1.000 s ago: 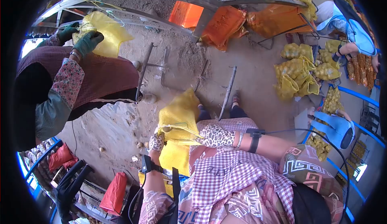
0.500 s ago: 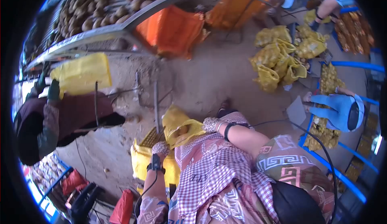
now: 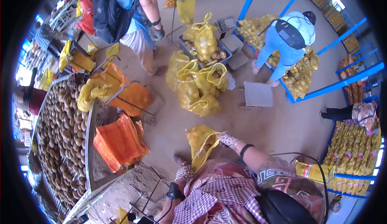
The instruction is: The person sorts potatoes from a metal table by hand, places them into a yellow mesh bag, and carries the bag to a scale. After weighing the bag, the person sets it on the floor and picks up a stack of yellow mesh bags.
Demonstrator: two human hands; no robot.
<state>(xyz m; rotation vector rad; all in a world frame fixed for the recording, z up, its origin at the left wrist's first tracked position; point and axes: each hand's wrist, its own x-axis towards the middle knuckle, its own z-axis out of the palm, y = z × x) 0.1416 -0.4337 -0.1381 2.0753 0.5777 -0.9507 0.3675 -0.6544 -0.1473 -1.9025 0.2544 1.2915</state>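
A yellow mesh bag [image 3: 198, 139] with potatoes in it hangs in front of my body. My right hand [image 3: 228, 139], in a patterned glove, is closed on the right side of its open rim. My left hand [image 3: 184, 172], gloved too, is at the bag's lower left side; its fingers are too small and partly hidden to read. Beyond the bag stands a group of filled yellow bags [image 3: 197, 85] on the floor. Behind them is a blue crate [image 3: 227, 58] with loose potatoes and another yellow bag [image 3: 205, 42].
Potatoes lie on a long sorting table [image 3: 92, 143] at left. Orange sacks [image 3: 121, 143] are beside it. A grey board [image 3: 258, 94] is ahead. One person [image 3: 139, 34] stands at upper left; another [image 3: 288, 38] bends over bags in a blue frame [image 3: 296, 100].
The view has swung to the right, toward the group of filled bags. The yellow bag has moved away from the stand and now hangs before me, with my right hand on its rim.
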